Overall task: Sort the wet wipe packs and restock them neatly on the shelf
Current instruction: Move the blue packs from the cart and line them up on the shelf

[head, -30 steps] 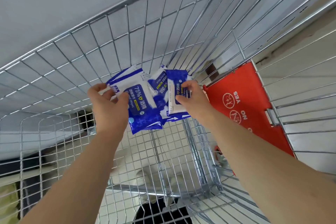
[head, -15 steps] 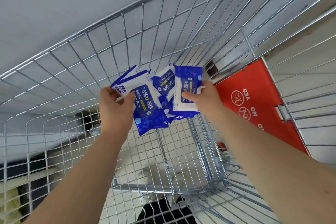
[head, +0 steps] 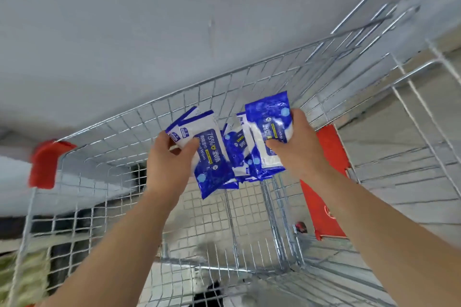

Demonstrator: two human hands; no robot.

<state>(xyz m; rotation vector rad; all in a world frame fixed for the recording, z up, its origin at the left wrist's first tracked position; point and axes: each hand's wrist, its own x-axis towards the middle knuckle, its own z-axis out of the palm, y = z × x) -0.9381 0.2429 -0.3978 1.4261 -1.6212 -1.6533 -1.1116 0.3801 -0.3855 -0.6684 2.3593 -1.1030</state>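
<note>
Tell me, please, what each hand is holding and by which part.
The left hand pinches blue-and-white plastic wet wipe packs at their white upper-left end; the right hand grips another blue-and-white pack by its right edge.

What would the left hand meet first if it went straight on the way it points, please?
The left hand, leading with its wipe packs, would probably meet the cart's far wire wall; depth is unclear.

The left hand point(head: 172, 157) and right hand point(head: 298, 149) are covering parts of the wet wipe packs point(head: 214, 164) they are gripping, and the middle packs are overlapping too tightly to count. Motion blur is smearing the wrappers' small print and the red corner cap point(head: 43, 164) of the wire cart point(head: 119, 132). The right forearm is hiding part of the red flap point(head: 329, 147).
</note>
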